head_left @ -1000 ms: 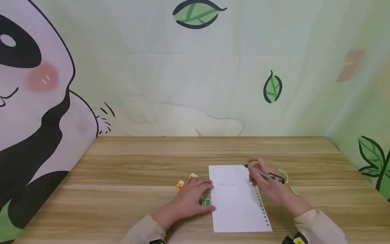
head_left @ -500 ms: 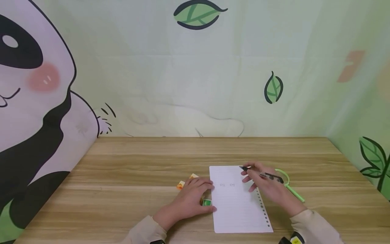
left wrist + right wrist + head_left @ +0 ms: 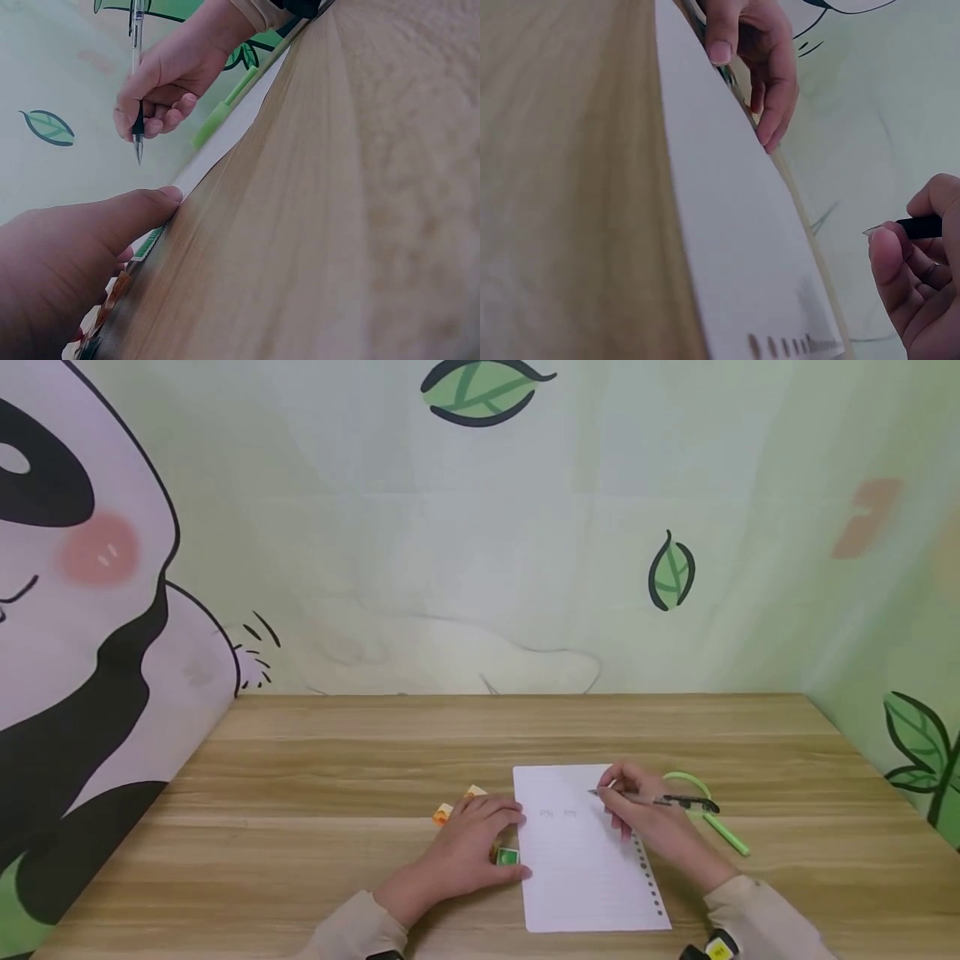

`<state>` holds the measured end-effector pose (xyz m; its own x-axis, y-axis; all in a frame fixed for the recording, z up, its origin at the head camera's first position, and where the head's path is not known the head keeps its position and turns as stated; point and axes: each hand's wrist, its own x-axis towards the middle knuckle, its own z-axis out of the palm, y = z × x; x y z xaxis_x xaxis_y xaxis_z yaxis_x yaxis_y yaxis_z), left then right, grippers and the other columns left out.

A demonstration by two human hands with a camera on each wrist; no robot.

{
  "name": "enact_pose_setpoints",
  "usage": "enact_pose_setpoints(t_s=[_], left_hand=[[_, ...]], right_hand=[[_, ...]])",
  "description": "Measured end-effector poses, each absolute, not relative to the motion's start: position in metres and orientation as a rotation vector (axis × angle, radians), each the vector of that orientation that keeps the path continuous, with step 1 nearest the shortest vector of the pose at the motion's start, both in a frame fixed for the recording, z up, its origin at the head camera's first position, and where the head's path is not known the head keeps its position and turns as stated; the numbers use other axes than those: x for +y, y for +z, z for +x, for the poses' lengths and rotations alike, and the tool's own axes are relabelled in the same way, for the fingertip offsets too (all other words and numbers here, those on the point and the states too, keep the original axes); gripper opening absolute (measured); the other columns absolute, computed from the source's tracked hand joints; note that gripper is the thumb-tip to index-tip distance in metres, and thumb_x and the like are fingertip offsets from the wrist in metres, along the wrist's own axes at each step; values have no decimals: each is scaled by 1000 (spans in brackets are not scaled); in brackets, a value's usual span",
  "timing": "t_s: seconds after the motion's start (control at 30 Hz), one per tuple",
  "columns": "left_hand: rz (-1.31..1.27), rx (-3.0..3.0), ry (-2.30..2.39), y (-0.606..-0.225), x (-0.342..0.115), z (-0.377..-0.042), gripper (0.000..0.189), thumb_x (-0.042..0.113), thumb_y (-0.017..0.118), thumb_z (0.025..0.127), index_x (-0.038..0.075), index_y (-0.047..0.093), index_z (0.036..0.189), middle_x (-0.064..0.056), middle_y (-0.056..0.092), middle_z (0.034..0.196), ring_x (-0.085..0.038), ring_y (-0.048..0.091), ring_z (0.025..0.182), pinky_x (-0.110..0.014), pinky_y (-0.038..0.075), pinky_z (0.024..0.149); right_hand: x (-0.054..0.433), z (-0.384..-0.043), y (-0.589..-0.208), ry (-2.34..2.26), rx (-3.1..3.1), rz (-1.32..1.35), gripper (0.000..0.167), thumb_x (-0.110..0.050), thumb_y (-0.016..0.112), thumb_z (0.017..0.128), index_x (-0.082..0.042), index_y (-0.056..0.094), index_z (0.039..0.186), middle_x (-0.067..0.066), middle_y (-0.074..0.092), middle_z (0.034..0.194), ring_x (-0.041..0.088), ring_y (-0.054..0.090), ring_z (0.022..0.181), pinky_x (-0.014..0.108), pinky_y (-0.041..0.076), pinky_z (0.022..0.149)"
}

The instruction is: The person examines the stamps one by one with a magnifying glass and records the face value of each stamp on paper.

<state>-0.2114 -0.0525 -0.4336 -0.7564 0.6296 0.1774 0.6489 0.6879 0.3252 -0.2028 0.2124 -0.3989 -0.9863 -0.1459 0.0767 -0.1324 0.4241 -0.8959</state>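
The sheet of paper (image 3: 577, 881) lay flat on the table (image 3: 337, 760), its row of punched holes on the right side. Two small groups of faint marks (image 3: 558, 813) stood in its upper half, too small to read.

Left hand (image 3: 471, 843): loosely spread, gripping nothing; thumb and fingertips rested at the left edge of the sheet. Judged to be steadying it, the spread giving support at two places while leaving the page uncovered. A small green tile (image 3: 507, 857) lay in the gap between thumb and forefinger; orange-and-white pieces (image 3: 442, 814) showed beyond the knuckles, partly covered.

Right hand (image 3: 641, 808): fingers curled, pinching the pen (image 3: 686, 802) near its point. Such a low pinch probably served fine control. Both wrist views showed the tip clear of the page, so no mark was being made.

A green ring with a handle (image 3: 726, 834) lay right of the sheet, partly behind the right hand, seemingly set aside.
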Motion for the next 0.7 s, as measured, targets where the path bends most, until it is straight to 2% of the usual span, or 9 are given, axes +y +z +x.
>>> enact_pose_setpoints(t_s=[0.17,0.23,0.4,0.57,0.7], left_hand=[[-1071,-2831,-587,-432,-54,-212,62,53,71,79,15,59,126,4,53,137,-19,43,132,-49,28,115],[-1074,-2830,-589,-432,-53,-212,61,53,70,79,15,59,126,4,53,137,-19,43,133,-50,28,115],[-1077,-2824,-577,-431,-52,-212,62,54,70,79,15,59,126,4,53,137,-19,43,133,-49,29,115],[-1074,-2826,-570,-430,-51,-212,62,54,70,79,15,58,127,4,53,137,-19,43,133,-49,29,115],[-1075,-2829,-571,-429,-51,-212,62,54,70,79,15,59,126,4,53,137,-19,43,133,-48,29,115]], right_hand=[[211,-205,-405,-1671,2553,-246,20,-15,50,98,3,52,108,13,60,84,16,60,66,31,55,53],[210,-205,-407,-1678,2536,-221,21,-15,51,98,3,52,108,13,61,86,16,60,69,32,56,53],[208,-207,-412,-1694,2559,-189,20,-15,58,94,3,54,102,11,59,77,14,57,59,31,53,48],[208,-211,-420,-1692,2596,-189,17,-11,58,93,5,55,97,9,57,71,13,54,52,29,51,45],[207,-213,-426,-1648,2659,-121,13,-11,56,94,1,57,93,6,57,68,12,51,51,25,46,43]])
